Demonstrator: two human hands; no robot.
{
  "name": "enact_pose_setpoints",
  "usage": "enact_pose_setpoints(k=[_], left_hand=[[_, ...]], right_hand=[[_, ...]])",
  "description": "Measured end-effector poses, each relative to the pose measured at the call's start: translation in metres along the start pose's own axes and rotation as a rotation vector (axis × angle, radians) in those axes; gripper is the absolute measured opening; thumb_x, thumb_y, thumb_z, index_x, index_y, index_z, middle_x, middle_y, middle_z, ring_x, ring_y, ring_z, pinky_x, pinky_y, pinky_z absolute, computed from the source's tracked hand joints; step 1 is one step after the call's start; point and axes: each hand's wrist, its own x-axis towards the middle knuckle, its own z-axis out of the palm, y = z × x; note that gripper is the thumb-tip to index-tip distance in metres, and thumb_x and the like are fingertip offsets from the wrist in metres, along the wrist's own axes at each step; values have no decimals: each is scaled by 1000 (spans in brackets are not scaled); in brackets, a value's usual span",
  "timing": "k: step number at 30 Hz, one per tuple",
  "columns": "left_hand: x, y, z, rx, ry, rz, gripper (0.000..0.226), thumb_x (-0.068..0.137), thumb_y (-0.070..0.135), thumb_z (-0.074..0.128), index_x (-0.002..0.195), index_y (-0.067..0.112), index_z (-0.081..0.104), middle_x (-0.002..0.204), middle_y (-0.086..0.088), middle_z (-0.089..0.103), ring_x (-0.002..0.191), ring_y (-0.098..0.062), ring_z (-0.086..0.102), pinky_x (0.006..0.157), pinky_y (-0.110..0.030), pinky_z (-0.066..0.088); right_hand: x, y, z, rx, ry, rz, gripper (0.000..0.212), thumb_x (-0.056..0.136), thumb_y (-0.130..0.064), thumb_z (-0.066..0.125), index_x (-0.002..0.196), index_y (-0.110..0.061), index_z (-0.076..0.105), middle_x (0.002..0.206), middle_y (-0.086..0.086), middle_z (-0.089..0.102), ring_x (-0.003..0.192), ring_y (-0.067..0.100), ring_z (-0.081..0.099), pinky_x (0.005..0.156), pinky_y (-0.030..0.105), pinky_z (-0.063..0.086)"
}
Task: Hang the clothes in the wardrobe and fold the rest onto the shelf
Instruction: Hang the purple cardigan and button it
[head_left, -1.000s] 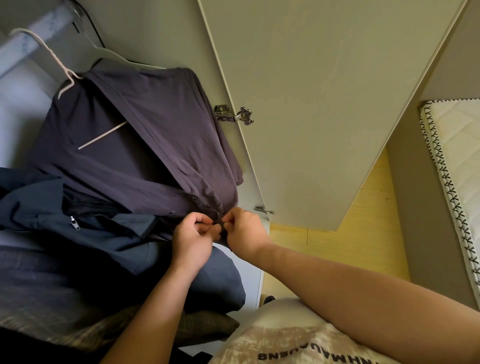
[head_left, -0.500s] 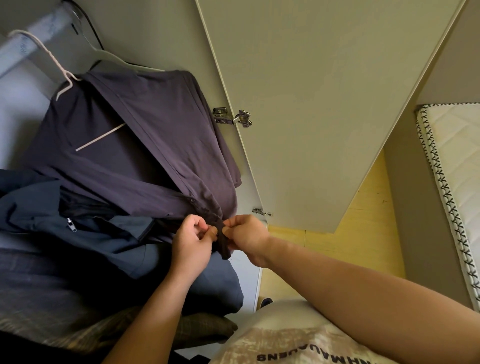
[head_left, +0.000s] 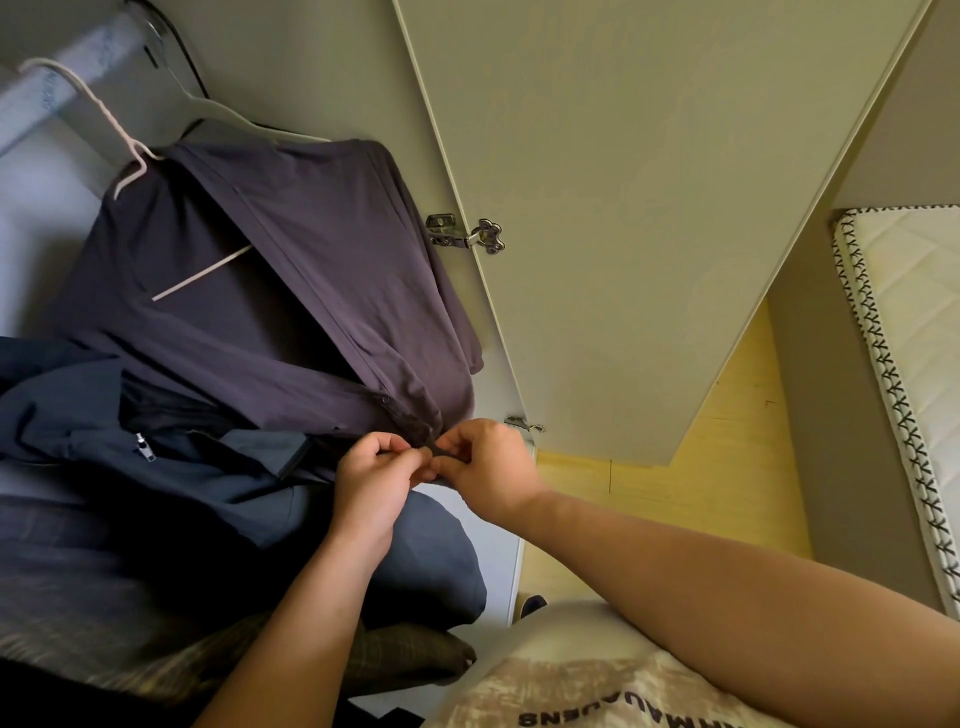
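Note:
A dark purple-grey button shirt (head_left: 291, 291) hangs on a pale wire hanger (head_left: 111, 124) from the wardrobe rail (head_left: 57, 78). My left hand (head_left: 371, 486) and my right hand (head_left: 485, 467) meet at the shirt's lower front placket, each pinching an edge of the fabric beside a button. A navy zip jacket (head_left: 171, 467) hangs just left of the shirt, and a checked garment (head_left: 171, 670) shows below it.
The open wardrobe door (head_left: 649, 208) stands right of my hands, with hinges (head_left: 467, 234) on its inner edge. A white mattress edge (head_left: 904, 364) lies at far right over yellow floor (head_left: 727, 467). A second white hanger (head_left: 234, 111) hangs behind the shirt.
Both hands stay at the shirt's lower placket; the fingers have shifted slightly and closed tighter together on the fabric. The shirt hangs as before.

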Motion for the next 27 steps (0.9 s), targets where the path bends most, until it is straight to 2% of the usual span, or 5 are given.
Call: enact_pose_setpoints(k=[7,14,19,23,27], left_hand=[[-2,-1,-1,-130,-30,-144,21,91,-6,59,77,7,52,69,-13,60,62,-21,57,68,-30,52],[-1,-6,1,-202,-93,-214,19,97,-1,56,82,10,51,75,-11,65,66,-21,64,72,-33,54],[0,-6,1,-239,-113,-220,16,97,4,57,83,11,53,78,-10,67,68,-18,66,72,-31,54],[-2,-6,0,-241,-162,-163,16,92,-7,58,86,8,56,81,-9,74,76,-18,71,78,-30,56],[-3,-10,-1,-148,-150,-83,22,88,-14,58,86,8,59,90,-10,73,88,-22,67,89,-34,53]], right_hand=[[2,2,-2,123,-70,79,7,86,-16,77,92,-11,75,69,-14,61,60,-1,58,56,7,45],[0,4,-1,498,-137,311,14,76,-5,84,77,-14,74,67,-4,68,58,6,62,52,15,48],[2,5,2,781,-136,480,12,82,3,75,86,-8,70,82,9,69,76,22,67,81,36,58],[7,12,4,989,-172,628,11,93,-1,61,102,-3,68,85,9,71,70,17,68,65,29,57],[7,18,5,1016,-204,648,24,98,-7,54,117,5,65,96,14,71,83,24,68,78,34,59]])
